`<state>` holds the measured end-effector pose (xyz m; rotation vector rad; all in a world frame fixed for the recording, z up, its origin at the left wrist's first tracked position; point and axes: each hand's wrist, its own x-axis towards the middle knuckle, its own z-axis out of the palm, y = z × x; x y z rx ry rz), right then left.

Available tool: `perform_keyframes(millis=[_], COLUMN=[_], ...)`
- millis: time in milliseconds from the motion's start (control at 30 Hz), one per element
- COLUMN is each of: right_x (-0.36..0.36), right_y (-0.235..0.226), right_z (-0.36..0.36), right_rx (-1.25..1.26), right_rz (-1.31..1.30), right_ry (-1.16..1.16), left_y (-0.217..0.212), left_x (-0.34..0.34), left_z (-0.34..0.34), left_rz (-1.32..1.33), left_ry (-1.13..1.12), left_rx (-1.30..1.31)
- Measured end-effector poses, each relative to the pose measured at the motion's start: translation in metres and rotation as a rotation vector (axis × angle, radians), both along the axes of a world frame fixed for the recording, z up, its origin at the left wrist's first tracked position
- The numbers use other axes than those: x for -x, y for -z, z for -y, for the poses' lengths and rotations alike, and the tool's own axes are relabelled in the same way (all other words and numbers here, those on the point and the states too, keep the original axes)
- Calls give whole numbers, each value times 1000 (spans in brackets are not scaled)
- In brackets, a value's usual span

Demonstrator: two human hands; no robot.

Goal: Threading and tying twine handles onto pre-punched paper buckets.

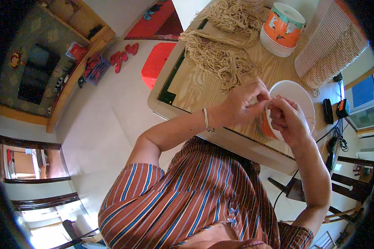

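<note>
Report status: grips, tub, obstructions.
Left grip, right grip: pinched, fingertips close; anything held unclear. Tub: on table, partly hidden behind them. Yarn beside left grip.

A pale floor [99, 95] surrounds a wood-grain tabletop [183, 89]; a red plastic stool [157, 64] stands beside its left edge, a dark wooden chair [350, 186] beyond its right.

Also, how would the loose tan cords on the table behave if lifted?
The tan cords will probably hang floppy, since they lie in soft, wavy loops. They may drag each other along, as many strands cross. Rolling seems unlikely: they spread loosely over the wooden table.
</note>
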<state>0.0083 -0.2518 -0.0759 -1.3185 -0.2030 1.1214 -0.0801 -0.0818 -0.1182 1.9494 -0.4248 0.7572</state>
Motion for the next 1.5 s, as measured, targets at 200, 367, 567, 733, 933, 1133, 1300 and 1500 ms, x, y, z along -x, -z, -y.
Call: perform_keyframes(millis=[200, 367, 567, 733, 933, 1133, 1300, 1500], right_x=[4, 7, 12, 11, 10, 11, 8, 1], right_y=[-1, -5, -7, -3, -3, -8, -5, -1], right_z=[-1, -6, -6, -6, -5, -6, -4, -1], right_rx=[-29, 6, 20, -36, -16, 72, 72, -22], right_rz=[6, 51, 95, 92, 127, 225, 171, -5], right_ry=[-6, 13, 52, 58, 62, 94, 127, 72], left_y=[17, 17, -4, 12, 15, 4, -1, -6], left_x=[9, 19, 9, 1, 4, 16, 22, 26], left_z=[2, -1, 15, 18, 17, 18, 20, 20], left_rz=[-309, -482, -308, -6, -14, -25, -90, -181], left_ry=[64, -79, -267, -321, -294, -285, -228, -160], left_rx=[480, 471, -164, -218, -230, -309, -207, -89])
